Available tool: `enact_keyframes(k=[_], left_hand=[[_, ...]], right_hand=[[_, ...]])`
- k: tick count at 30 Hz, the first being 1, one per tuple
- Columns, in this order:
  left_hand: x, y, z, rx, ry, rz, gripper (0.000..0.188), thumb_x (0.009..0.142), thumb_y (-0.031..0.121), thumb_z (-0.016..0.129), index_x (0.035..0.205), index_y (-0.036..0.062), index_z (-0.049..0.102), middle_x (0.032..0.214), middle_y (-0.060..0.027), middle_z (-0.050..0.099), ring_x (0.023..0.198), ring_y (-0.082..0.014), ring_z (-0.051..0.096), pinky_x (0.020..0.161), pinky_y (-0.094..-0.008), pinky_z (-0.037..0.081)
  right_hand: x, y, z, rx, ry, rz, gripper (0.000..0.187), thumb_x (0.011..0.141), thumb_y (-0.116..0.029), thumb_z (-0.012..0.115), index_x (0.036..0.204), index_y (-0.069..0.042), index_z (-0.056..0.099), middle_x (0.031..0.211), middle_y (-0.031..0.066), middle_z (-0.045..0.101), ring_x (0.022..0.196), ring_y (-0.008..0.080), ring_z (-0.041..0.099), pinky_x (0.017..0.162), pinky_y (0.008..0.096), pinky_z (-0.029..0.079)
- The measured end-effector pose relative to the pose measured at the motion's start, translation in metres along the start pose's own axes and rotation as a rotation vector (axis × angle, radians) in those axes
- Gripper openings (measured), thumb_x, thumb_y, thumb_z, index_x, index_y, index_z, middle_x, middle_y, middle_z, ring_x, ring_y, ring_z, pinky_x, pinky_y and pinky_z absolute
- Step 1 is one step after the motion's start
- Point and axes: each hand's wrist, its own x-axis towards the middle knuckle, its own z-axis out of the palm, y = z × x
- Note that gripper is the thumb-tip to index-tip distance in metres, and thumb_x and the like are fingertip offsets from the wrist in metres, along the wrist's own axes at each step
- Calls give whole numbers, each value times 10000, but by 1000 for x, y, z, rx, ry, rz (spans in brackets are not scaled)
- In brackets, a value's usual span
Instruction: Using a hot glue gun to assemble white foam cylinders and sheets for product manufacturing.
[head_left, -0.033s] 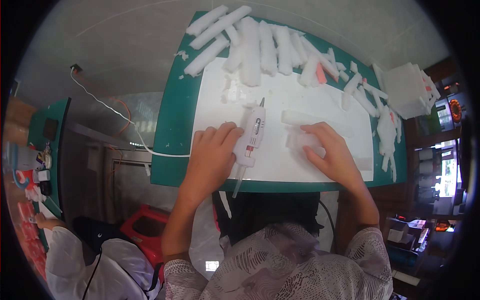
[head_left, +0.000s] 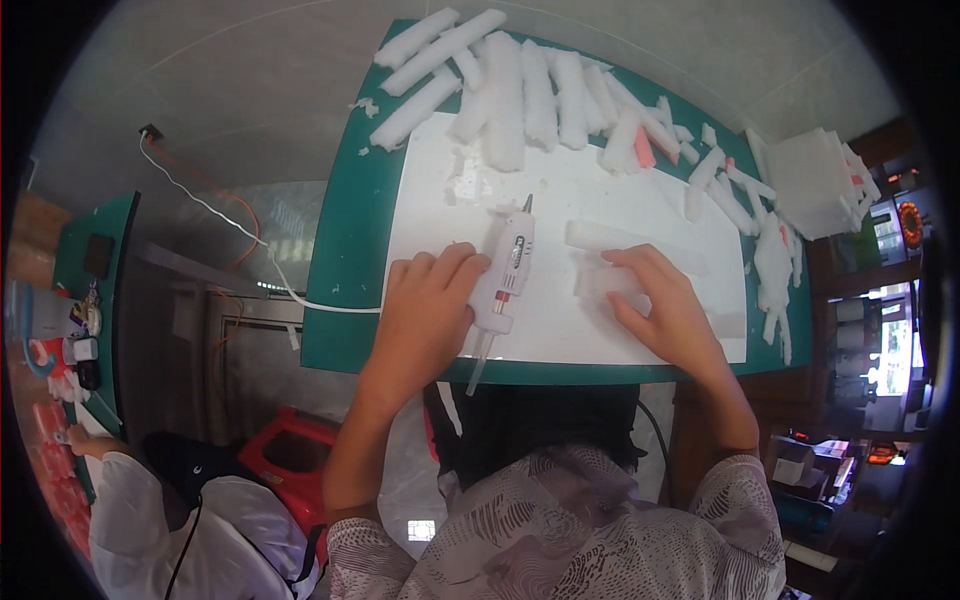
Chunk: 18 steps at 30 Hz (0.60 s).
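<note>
We curl our left hand (head_left: 422, 300) around the handle side of a white hot glue gun (head_left: 514, 262), its nozzle pointing away from us above the white sheet (head_left: 560, 347). Our right hand (head_left: 668, 312), thumb and forefinger spread apart, is at a short white foam piece (head_left: 597, 283); we cannot tell whether it touches.

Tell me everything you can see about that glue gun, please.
The glue gun has a whitish, plastic-looking body with a dark oval label, a grey pointed nozzle and a small reddish part near the back. A translucent glue stick pokes out behind, past the table's near edge. The left hand grips it, hiding the handle. It is above the white sheet, nozzle pointing away from the person and slightly right. Whether it rests there is unclear.
</note>
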Motion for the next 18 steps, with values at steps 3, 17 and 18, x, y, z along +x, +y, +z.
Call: enact_keyframes(k=[3,17,18], left_hand=[[-1,-3,1,2,19,5,497,687,-42,624,1173,44,568,1189,-92,572,1005,-292,539,882,-396,390],[-1,-8,6,-25,74,25,473,680,-45,601,1145,37,589,1183,-83,575,991,-281,542,877,-394,392],[-2,-8,6,-24,72,24,473,680,-45,601,1145,37,589,1183,-83,575,991,-281,542,877,-394,392]], right_hand=[[4,-5,4,-47,-38,15,323,867,-81,632,1181,-33,573,1097,167,576,942,358,616,794,371,503],[-1,-14,0,-26,8,13,337,831,-41,632,1161,-18,566,1080,179,574,986,362,602,848,353,496],[-3,-15,1,-24,7,13,337,831,-41,632,1161,-18,566,1080,179,574,986,362,602,848,353,496]])
